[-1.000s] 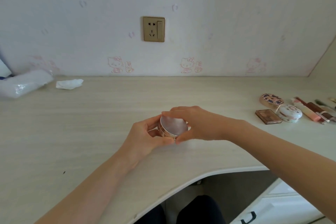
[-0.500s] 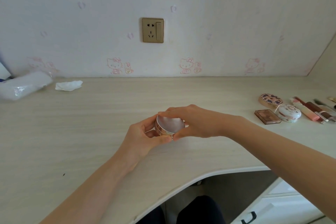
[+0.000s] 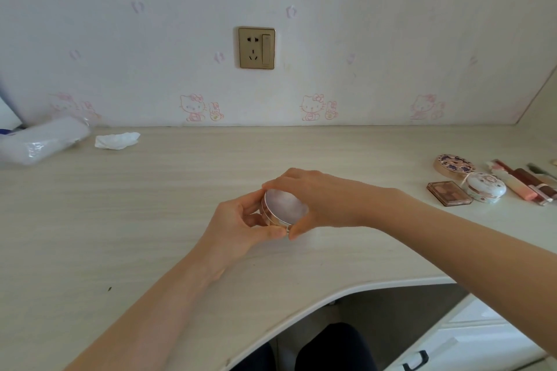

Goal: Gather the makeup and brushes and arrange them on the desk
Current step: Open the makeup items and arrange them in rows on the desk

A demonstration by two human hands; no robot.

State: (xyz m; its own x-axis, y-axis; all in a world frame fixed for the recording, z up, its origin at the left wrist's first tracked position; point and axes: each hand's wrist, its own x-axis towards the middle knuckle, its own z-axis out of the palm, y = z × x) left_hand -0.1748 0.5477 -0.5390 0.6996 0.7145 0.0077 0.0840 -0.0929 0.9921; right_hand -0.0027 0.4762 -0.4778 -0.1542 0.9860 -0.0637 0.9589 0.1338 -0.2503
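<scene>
Both hands meet over the middle of the pale wood-grain desk (image 3: 156, 196), gripping a round, silvery-pink metallic compact (image 3: 284, 208) between them. The left hand (image 3: 238, 227) closes on its left rim with thumb and fingers, and the right hand (image 3: 325, 202) curls over its far and right side, thumb pressed at the near edge next to the left thumb. The compact is tilted, its flat shiny lid facing up and toward the camera; whether its underside touches the desk cannot be told, since the fingers hide it. At the right end of the desk, well apart from the hands, lies a cluster of makeup: a round gold compact with a dark floral lid (image 3: 454, 165), a white domed case with a flower pattern (image 3: 486, 187) just in front of it, a flat rectangular brown eyeshadow palette (image 3: 449, 193) beside the white case on its left, and several pink and dark red tubes (image 3: 523, 185) lying side by side at the frame edge. At the far left corner sit a clear plastic-wrapped white pack (image 3: 45, 141) and, just beside it, a crumpled white tissue (image 3: 117, 140). A gold wall socket (image 3: 256, 48) is mounted on the cartoon-cat wallpaper (image 3: 391, 39) above the desk. White drawers with a black handle (image 3: 417, 361) stand below the desk's curved front edge at the lower right.
</scene>
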